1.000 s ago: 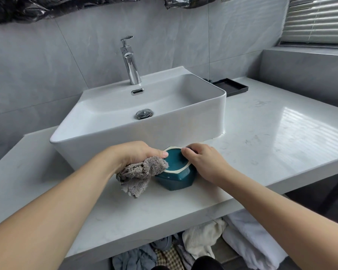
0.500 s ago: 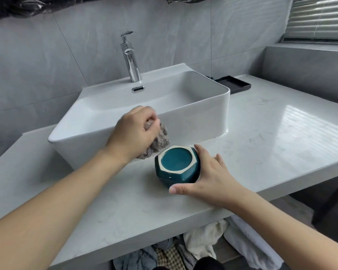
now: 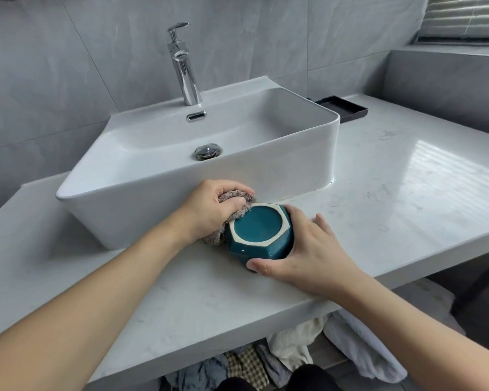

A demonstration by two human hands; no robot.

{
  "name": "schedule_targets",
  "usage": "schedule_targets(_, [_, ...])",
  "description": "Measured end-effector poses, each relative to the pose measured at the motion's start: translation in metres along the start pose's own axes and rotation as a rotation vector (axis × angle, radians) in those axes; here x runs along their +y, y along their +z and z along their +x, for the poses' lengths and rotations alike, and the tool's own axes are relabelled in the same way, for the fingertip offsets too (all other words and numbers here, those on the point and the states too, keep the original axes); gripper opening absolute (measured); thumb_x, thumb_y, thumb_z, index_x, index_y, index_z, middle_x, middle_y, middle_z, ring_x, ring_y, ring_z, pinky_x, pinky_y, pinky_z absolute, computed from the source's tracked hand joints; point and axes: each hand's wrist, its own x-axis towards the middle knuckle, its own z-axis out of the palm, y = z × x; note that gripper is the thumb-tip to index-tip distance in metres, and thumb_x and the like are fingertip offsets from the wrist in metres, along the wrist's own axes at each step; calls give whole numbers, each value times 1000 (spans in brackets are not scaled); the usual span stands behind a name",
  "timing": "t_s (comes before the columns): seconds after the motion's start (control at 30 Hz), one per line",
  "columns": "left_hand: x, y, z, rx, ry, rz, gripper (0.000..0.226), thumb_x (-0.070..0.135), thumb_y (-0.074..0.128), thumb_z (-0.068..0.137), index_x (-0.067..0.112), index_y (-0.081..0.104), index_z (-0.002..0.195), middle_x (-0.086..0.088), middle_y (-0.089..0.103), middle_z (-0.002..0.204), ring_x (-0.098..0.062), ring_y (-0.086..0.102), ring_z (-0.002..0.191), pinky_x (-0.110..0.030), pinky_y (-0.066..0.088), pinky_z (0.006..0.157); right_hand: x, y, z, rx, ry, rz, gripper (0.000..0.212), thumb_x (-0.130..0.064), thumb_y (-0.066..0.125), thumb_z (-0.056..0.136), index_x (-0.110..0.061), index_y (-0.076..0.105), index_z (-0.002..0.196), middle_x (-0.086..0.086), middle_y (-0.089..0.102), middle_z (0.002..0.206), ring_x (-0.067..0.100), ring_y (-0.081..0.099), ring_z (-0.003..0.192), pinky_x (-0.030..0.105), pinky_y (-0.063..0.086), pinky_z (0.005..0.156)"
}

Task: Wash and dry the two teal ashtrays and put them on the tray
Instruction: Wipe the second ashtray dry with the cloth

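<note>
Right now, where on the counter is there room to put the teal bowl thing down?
The widest bare patch is the white counter right of the sink, between it and the black tray. Another runs along the near edge by the left forearm. It is crowded in front of the sink, where the left hand wipes the teal ashtray with the cloth and the right hand steadies it.

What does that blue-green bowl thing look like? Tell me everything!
The teal ashtray is glossy, like glazed ceramic, with flat facets down its sides. It appears upside down on the white countertop, just in front of the sink, showing a six-sided unglazed cream ring around a round teal middle. The right hand grips its side, and the left hand presses a grey-brown cloth against its far left edge.
</note>
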Motion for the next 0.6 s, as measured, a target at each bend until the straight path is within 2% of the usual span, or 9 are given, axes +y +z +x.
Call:
schedule_targets(0.1, [-9,4,-10,116,12,9,20,26,61,84,25,72,100,10,74,99,-4,67,97,-31,52,97,-3,-1,-1,2,16,-5,84,-77,63,58,-35,36,126,-26,50,105,-40,16,93,45,26,112])
schedule_targets(0.17, [-10,5,-19,188,10,40,19,32,61,83,28,70,99,12,73,99,-6,67,99,-29,51,94,-5,-2,-1,1,19,-10,85,-76,63,58,-34,37,127,-26,49,105,-41,15,92,45,27,112])
schedule_targets(0.23, [-10,7,-29,260,18,72,15,34,63,84,28,67,97,14,72,94,-4,66,92,-23,50,86,-5,-3,0,-7,19,-15,85,-75,64,59,-34,37,128,-26,49,105,-41,14,93,45,27,111])
schedule_targets(0.33, [-8,11,-46,363,41,125,4,27,68,91,26,68,94,15,71,85,1,63,80,-14,46,72,-5,-3,-1,-16,19,-11,85,-74,65,60,-34,37,130,-27,49,105,-42,13,92,45,26,112])
schedule_targets(0.47, [-8,12,-61,375,105,171,7,21,66,93,19,72,97,14,71,88,3,63,85,-12,46,74,-4,-2,-1,-25,18,8,84,-73,66,61,-35,36,129,-30,48,104,-42,16,93,45,23,114])
schedule_targets(0.6, [-4,12,-71,325,195,256,24,30,57,92,11,69,99,3,60,94,-1,58,89,-5,38,80,-1,0,1,-26,6,11,84,-77,62,58,-38,35,127,-30,50,106,-39,22,93,42,24,112])
